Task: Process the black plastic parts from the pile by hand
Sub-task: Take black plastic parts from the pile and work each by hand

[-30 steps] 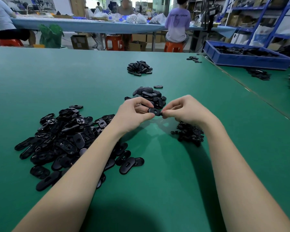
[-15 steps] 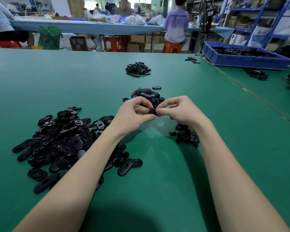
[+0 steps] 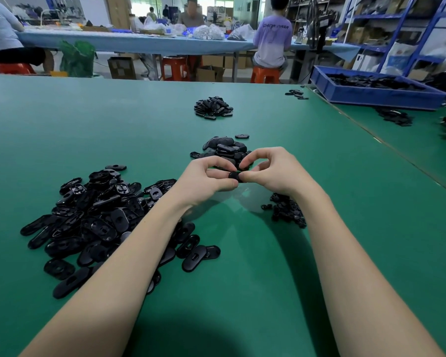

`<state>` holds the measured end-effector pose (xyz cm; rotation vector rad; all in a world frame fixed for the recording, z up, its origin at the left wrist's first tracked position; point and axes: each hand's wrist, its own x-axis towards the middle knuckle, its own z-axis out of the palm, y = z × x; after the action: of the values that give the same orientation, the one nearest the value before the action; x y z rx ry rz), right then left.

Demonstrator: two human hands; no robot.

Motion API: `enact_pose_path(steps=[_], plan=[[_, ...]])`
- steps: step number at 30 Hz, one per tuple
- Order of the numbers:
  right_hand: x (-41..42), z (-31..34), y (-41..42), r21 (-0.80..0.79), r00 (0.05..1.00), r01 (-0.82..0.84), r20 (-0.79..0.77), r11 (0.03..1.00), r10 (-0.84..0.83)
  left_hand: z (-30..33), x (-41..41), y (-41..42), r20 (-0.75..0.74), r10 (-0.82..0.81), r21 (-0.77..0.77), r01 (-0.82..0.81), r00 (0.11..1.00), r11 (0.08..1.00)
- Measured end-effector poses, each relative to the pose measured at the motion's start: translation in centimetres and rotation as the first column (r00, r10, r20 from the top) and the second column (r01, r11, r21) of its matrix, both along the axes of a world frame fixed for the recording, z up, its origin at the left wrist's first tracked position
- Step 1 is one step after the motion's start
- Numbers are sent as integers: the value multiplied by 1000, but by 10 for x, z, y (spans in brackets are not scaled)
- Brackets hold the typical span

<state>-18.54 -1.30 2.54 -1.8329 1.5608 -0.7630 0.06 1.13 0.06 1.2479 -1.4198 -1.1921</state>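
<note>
A big pile of flat oval black plastic parts (image 3: pixel 95 215) lies on the green table at my left. One black part (image 3: pixel 234 176) is pinched between both hands above the table: my left hand (image 3: pixel 204 180) grips its left end, my right hand (image 3: pixel 271 171) its right end. Most of that part is hidden by my fingertips. Just behind my hands sits a smaller stack of black parts (image 3: pixel 224 150). A heap of small black bits (image 3: pixel 286 211) lies under my right wrist.
Another little heap of parts (image 3: pixel 213 108) lies farther back on the table (image 3: pixel 242 266). A blue bin (image 3: pixel 371 92) with black parts stands at the far right. Several people sit at a blue table behind.
My hands have stayed close together on the part, which has turned so less of it shows. The view has shifted slightly.
</note>
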Motion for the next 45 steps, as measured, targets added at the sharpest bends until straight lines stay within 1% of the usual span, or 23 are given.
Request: enact_pose_path(steps=[2, 5, 6, 8, 11, 15, 20, 24, 26, 29, 34, 41, 45], plan=[[-2, -1, 0, -1, 1000, 2, 20, 1000, -2, 1, 1, 1, -54, -8, 33, 10, 999, 999], [-8, -5, 3, 81, 975, -25, 223, 996, 6, 3, 3, 1, -137, -29, 75, 39, 990, 996], [-9, -7, 5, 120, 964, -28, 267, 992, -5, 3, 3, 1, -155, -38, 85, 51, 987, 995], [-10, -9, 6, 185, 952, -24, 304, 982, -34, 4, 2, 0, -210, -43, 106, 67, 977, 992], [-8, -9, 5, 221, 935, -33, 351, 975, -48, 7, -1, -2, -339, 1, 168, 59, 941, 984], [-7, -10, 4, 260, 919, -91, 394, 961, -20, 12, -4, -1, -373, 46, 205, 34, 927, 978], [-7, -7, 3, 249, 935, -70, 353, 966, -23, 13, -4, -1, -335, 59, 207, 12, 940, 978], [-4, -7, 1, 181, 959, -27, 281, 983, -25, 11, -7, 0, -227, 81, 165, -43, 970, 985], [-1, -9, 0, 142, 960, -24, 281, 990, -17, 10, -8, 0, -177, 111, 157, -84, 978, 984], [3, -12, -1, 91, 962, -36, 274, 995, 10, 8, -6, -1, -150, 139, 175, -112, 979, 978], [0, -10, 0, 90, 966, -64, 255, 994, 39, 5, -4, -2, -145, 118, 199, -88, 982, 976], [4, -14, -5, 67, 992, -3, 127, 998, -6, 1, -4, -2, -76, 98, 153, -85, 992, 985], [5, -20, -3, 50, 984, -22, 176, 999, 13, 2, -3, -3, -38, 93, 143, -86, 995, 986]])
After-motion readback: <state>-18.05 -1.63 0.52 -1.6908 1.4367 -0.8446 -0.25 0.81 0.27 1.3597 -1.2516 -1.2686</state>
